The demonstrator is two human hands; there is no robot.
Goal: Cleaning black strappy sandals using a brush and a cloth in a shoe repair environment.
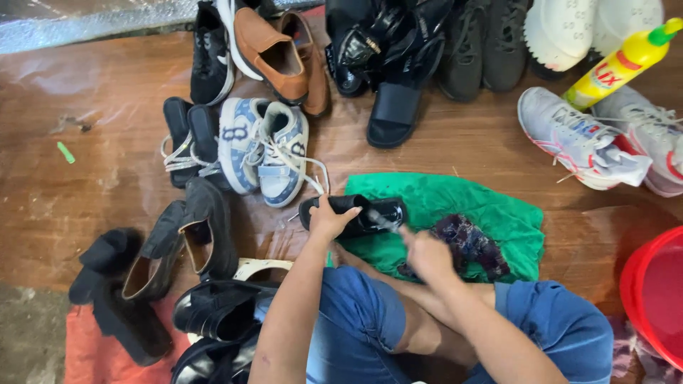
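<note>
At the far left a pair of black heeled ankle boots [117, 291] lies partly on an orange-red cloth [89, 352], with two glossy black leather shoes [213, 313] just beside them near the person's knee; behind these sit black strappy sandals [186, 142], a pair of white-and-blue lace-up sneakers [263, 149] and tan leather loafers [281, 53]. Many of these look dull, so by my judgement most of the pile is yet to be cleaned. In the middle, the left hand [329, 220] is clamped around a shiny black leather shoe [356, 215] at its rear end, holding it on its side at the edge of a crumpled green cloth [462, 213] spread on the brown wooden floor [92, 178]. The right hand [427, 254] is closed around a small brush whose tip touches the shoe; its wet gloss suggests this one is well along. Just right of that hand a dark patterned rag [473, 242] rests on the green cloth. Farther right, grey-white running shoes [590, 142], a yellow squeeze bottle with green cap [622, 64] and a red plastic basin [654, 299] crowd the edge, leaving free floor mainly at the far left.
</note>
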